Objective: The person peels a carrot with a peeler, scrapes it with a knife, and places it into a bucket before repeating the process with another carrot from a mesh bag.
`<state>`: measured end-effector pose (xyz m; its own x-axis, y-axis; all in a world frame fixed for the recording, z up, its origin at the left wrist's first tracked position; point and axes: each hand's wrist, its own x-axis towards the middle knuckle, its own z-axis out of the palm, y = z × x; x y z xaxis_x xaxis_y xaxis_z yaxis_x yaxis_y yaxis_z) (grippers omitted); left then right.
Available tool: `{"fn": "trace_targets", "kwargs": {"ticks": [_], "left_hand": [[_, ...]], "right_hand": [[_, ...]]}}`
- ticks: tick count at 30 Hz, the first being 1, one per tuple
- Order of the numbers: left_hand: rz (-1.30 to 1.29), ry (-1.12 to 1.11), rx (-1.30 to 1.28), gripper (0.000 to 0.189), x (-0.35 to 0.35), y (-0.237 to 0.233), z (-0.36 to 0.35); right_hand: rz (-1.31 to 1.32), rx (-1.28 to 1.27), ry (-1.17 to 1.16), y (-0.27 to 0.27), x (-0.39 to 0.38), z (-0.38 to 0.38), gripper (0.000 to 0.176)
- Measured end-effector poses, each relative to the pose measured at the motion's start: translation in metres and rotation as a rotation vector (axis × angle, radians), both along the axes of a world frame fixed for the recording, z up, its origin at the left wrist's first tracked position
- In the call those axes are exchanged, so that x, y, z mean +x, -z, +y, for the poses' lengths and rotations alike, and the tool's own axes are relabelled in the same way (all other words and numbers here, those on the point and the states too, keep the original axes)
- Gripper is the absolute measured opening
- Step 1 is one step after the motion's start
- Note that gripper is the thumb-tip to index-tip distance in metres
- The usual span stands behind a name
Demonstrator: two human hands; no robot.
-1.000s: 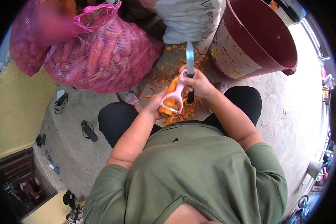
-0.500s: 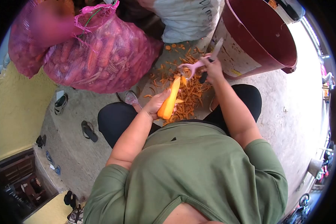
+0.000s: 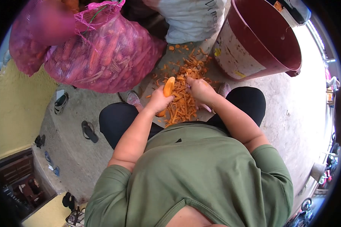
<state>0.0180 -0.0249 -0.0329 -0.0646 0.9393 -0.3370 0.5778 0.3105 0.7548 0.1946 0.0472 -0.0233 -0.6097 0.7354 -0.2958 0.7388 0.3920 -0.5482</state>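
My left hand is wrapped around a peeled orange carrot, its upper end sticking up and tilted away from me. To the right, my right hand is closed, knuckles up, over the heap of orange peelings. A pink peeler shows partly beneath that hand; most of it is hidden by the palm. The two hands are apart, a short gap between them. No knife shows now.
Pink mesh sacks full of carrots stand at the upper left. A white sack is at the top, and a large red bucket stands to the right. Sandals lie on the concrete floor at left, beside a yellow wall.
My right hand has come down from beside the bucket to over the peelings, turned knuckles up; the knife it held has gone from sight. The carrot has shifted slightly up and left.
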Motion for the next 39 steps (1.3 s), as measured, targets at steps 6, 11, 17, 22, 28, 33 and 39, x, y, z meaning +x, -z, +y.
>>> {"fn": "trace_targets", "kwargs": {"ticks": [6,11,17,22,28,33,39], "left_hand": [[-0.065,-0.049,-0.076,0.037,-0.001,0.005,0.001],[-0.062,-0.040,-0.222,0.034,0.001,0.034,0.003],[0.010,0.291,-0.087,0.036,0.039,0.029,-0.006],[-0.116,0.033,0.081,0.039,0.019,0.027,0.005],[-1.128,-0.369,0.324,0.025,0.027,-0.010,0.013],[-1.332,-0.322,0.028,0.025,0.005,-0.029,0.002],[-0.855,0.039,-0.190,0.037,-0.004,-0.030,-0.002]], "right_hand": [[-0.163,-0.139,0.022,-0.017,-0.006,-0.007,0.019],[-0.233,-0.041,0.128,0.003,-0.015,-0.015,0.021],[-0.393,-0.067,0.035,0.096,0.023,0.024,0.020],[-0.161,-0.221,0.101,0.107,0.024,0.024,0.015],[0.462,-0.969,0.565,0.076,-0.004,-0.008,0.012],[0.855,-1.148,0.611,0.042,-0.001,0.006,0.009],[0.865,-0.879,0.637,0.019,0.000,0.015,0.006]]}}
